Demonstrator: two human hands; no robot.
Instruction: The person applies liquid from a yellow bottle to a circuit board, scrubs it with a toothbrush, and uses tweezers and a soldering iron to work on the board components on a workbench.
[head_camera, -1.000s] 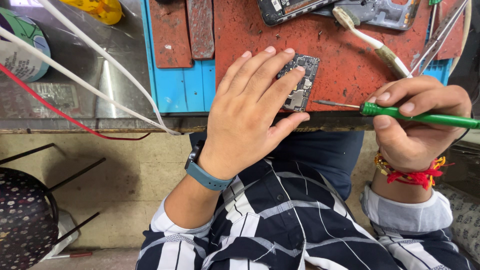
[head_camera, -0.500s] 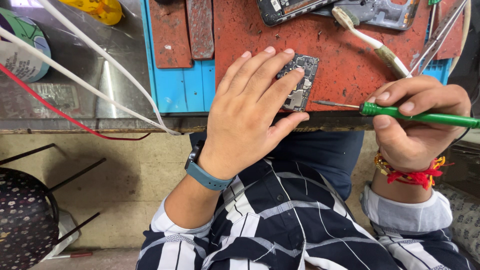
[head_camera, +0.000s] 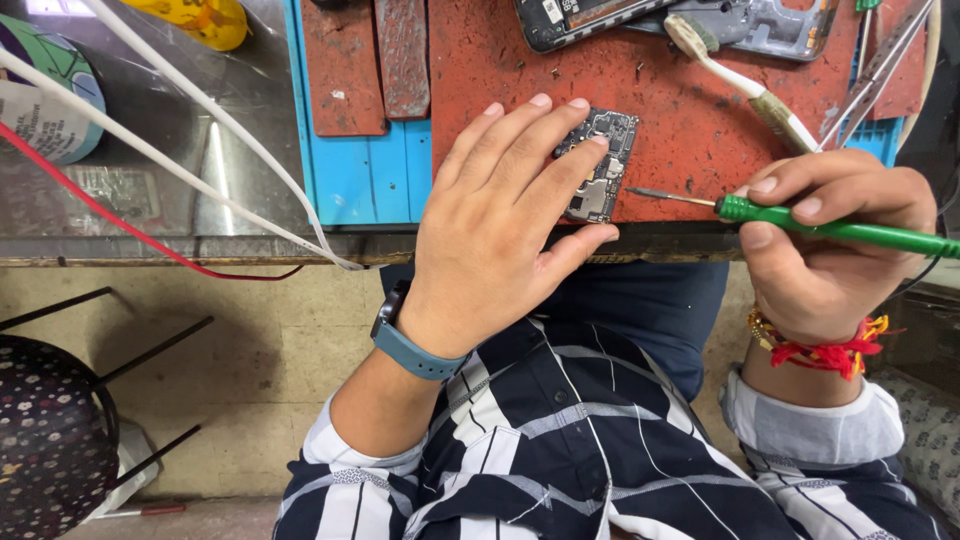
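A small dark circuit board (head_camera: 600, 165), densely studded with metal parts, lies on a worn, pitted red mat (head_camera: 680, 110) near the near edge of the bench. The left hand (head_camera: 500, 225) lies flat over it, fingers spread and pressing down on its left side, grasping nothing. The right hand (head_camera: 830, 245) is clenched around a glossy green-handled screwdriver (head_camera: 830, 228), whose thin metal tip points left and stops just beside the board's right edge. Beyond the board, on the far side of the mat, lie an opened phone (head_camera: 590, 18), a grey metal frame (head_camera: 770, 25), a pale-handled brush (head_camera: 740, 80) and slim tweezers (head_camera: 885, 60). A smooth blue mat (head_camera: 365, 175) lies under the red one. To the left, white cables (head_camera: 200, 120) and a red wire (head_camera: 110, 215) cross a shiny metal surface (head_camera: 150, 180). A speckled black stool (head_camera: 45, 440) stands on the floor at the near left. The strip of red mat between board and screwdriver is bare
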